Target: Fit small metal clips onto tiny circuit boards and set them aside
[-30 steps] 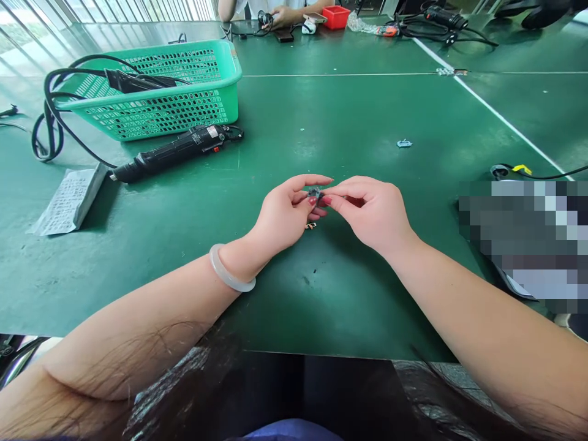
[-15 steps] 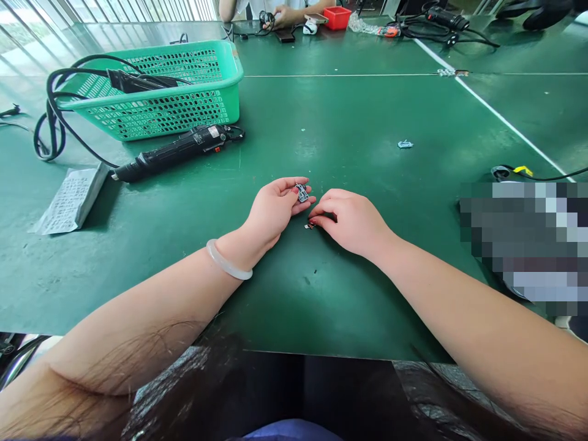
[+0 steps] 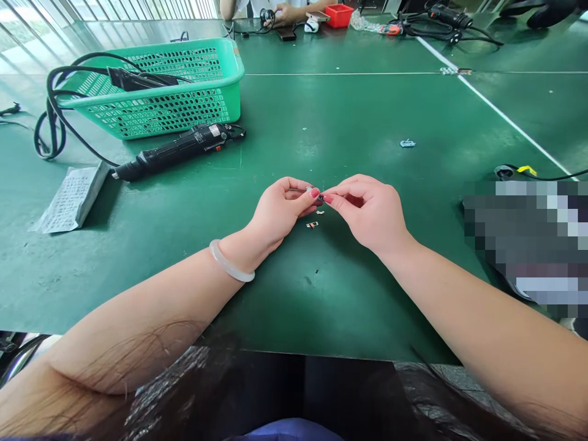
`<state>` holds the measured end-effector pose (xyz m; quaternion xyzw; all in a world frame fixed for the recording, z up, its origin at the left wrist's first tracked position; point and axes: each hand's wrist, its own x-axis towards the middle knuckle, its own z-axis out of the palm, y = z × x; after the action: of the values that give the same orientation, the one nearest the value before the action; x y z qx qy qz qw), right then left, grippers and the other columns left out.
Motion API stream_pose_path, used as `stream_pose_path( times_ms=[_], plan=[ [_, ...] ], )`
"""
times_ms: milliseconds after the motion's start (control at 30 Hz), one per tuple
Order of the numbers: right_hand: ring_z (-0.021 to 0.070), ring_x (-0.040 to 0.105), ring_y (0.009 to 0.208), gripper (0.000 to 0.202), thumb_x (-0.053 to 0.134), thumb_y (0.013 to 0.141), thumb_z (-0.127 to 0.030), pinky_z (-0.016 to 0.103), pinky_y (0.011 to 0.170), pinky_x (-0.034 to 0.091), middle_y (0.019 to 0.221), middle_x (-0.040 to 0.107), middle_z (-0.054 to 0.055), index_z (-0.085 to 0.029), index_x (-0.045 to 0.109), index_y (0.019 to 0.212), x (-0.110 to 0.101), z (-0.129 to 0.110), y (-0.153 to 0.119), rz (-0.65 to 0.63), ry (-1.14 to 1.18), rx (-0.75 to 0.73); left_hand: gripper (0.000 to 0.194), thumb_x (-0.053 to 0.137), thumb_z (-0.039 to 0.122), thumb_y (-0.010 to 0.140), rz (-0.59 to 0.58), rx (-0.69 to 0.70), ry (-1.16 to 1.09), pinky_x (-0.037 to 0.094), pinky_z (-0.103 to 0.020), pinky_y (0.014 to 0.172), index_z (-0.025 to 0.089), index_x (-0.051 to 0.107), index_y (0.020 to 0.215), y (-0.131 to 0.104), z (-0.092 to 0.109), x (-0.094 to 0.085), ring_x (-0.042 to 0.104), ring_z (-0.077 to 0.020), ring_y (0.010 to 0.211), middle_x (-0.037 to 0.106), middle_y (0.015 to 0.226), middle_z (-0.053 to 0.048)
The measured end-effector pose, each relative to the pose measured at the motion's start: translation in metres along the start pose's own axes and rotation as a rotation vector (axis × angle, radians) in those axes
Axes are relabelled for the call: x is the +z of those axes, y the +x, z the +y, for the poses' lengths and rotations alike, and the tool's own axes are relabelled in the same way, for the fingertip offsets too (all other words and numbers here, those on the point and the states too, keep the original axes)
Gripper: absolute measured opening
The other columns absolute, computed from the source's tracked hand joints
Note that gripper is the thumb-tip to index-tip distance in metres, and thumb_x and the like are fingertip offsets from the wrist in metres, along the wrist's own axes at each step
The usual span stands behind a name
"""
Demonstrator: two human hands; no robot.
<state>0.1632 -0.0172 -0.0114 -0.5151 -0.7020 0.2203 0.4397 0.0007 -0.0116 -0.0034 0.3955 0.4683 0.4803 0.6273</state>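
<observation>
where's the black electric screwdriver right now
In the head view, the black electric screwdriver lies on the green table, upper left, just in front of the green basket.

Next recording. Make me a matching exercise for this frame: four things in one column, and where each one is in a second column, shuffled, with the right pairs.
Things:
1. black corded electric screwdriver
2. small grey metal part
3. pale jade-like bangle
4. red plastic box

Places:
A. on the left wrist
B. far end of the green table, near another person's hand
C. lying in front of the green mesh plastic basket
D. pinched between the fingertips of left hand and right hand

Pairs: 1-C, 2-D, 3-A, 4-B
</observation>
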Motion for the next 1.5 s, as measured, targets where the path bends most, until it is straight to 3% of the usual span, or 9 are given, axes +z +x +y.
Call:
stream_pose_path(
  times_ms=[400, 700, 900, 1067, 1233, 1400, 1500],
  plan=[
    [0.0184, 0.063, 0.073, 0.017, 0.069, 0.088, -0.035, 0.034, 0.064, 0.05, 0.084, 0.074, 0.004, -0.026, 0.082, 0.081, 0.001, 0.004, -0.001, -0.002, -0.028, 0.004, 0.022, 0.077, 0.012, 0.081, -0.017, 0.046, 0.022, 0.055, -0.028, 0.082, 0.014, 0.055, 0.078, -0.001, -0.002, -0.001, 0.067, -0.0079, 0.07, 0.069, 0.071, 0.001],
    [0.0198, 0.065, 0.08, 0.019, 0.064, 0.091, -0.03, 0.035, 0.069, 0.05, 0.09, 0.075, 0.005, -0.025, 0.081, 0.089, -0.003, 0.009, 0.003, 0.0, -0.059, -0.013, 0.014, 0.066, 0.002, 0.085, 0.021, 0.007, -0.057, 0.054, -0.028, 0.091, 0.014, 0.058, 0.084, -0.001, 0.002, 0.001, 0.066, -0.0054, 0.073, 0.072, 0.08, 0.001],
    [0.015, 0.053, 0.062, 0.009, 0.076, 0.078, -0.029, 0.033, 0.059, 0.041, 0.076, 0.068, 0.001, -0.026, 0.082, 0.084, -0.006, 0.023, 0.008, -0.184, -0.244, 0.041, 0.018, 0.064, -0.003, 0.082, 0.075, 0.009, -0.079, 0.051, -0.031, 0.099, 0.014, 0.058, 0.086, 0.003, -0.001, -0.001, 0.069, -0.0084, 0.085, 0.073, 0.088, -0.002],
    [0.015, 0.055, 0.066, 0.009, 0.072, 0.08, -0.02, 0.031, 0.059, 0.04, 0.076, 0.067, 0.001, -0.025, 0.079, 0.076, -0.001, 0.022, 0.01, -0.245, -0.321, 0.026, 0.017, 0.062, -0.002, 0.083, 0.07, -0.015, -0.036, 0.052, -0.029, 0.097, 0.013, 0.06, 0.088, 0.004, -0.002, 0.0, 0.068, -0.0081, 0.083, 0.073, 0.086, -0.003],
    [0.0153, 0.056, 0.066, 0.013, 0.069, 0.081, -0.016, 0.032, 0.063, 0.041, 0.075, 0.067, 0.001, -0.022, 0.075, 0.071, -0.003, 0.02, 0.011, -0.218, -0.3, 0.05, 0.018, 0.062, -0.004, 0.083, 0.049, -0.019, 0.04, 0.053, -0.028, 0.092, 0.013, 0.059, 0.089, 0.001, -0.001, 0.002, 0.067, -0.0069, 0.079, 0.073, 0.085, -0.001],
    [0.0159, 0.054, 0.064, 0.015, 0.067, 0.086, -0.023, 0.033, 0.063, 0.042, 0.076, 0.066, 0.002, -0.023, 0.072, 0.071, -0.011, 0.016, 0.01, -0.083, -0.223, 0.004, 0.014, 0.06, 0.0, 0.086, 0.0, -0.007, 0.111, 0.054, -0.03, 0.087, 0.014, 0.06, 0.09, -0.001, -0.002, 0.002, 0.067, -0.0085, 0.077, 0.073, 0.088, -0.003],
    [0.0162, 0.054, 0.065, 0.014, 0.065, 0.085, -0.019, 0.034, 0.064, 0.043, 0.079, 0.067, 0.003, -0.023, 0.072, 0.074, -0.013, 0.011, 0.009, -0.036, -0.193, -0.019, 0.014, 0.06, -0.001, 0.087, -0.034, 0.011, 0.119, 0.054, -0.029, 0.087, 0.013, 0.061, 0.09, 0.001, -0.004, 0.001, 0.067, -0.0082, 0.078, 0.073, 0.086, -0.003]
  ],
)
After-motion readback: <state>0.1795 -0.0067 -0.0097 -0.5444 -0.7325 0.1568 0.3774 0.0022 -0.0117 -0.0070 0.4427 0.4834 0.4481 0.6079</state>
